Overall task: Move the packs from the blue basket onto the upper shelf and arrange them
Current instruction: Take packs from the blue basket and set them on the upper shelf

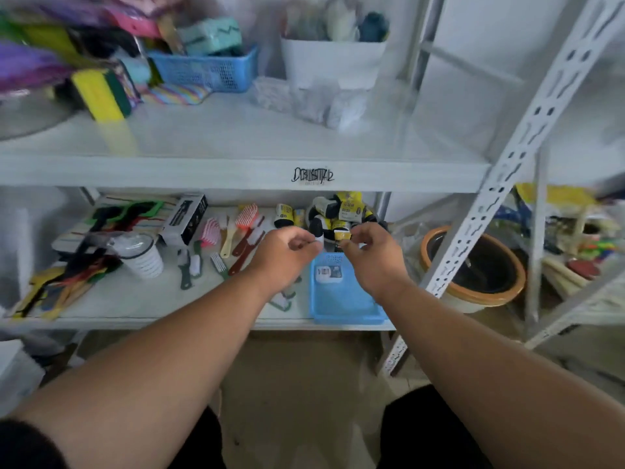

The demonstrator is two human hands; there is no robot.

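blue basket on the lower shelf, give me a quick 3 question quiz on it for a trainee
1. True or false: the blue basket on the lower shelf is full of packs.
2. What lies behind the basket? A) a heap of yellow and black packs B) a stack of plates C) a kettle
3. Where are the left hand and right hand relative to the basket?

Key
1. False: only one small pack shows inside it.
2. A
3. Both are over its far end, each pinching a small item at the fingertips.
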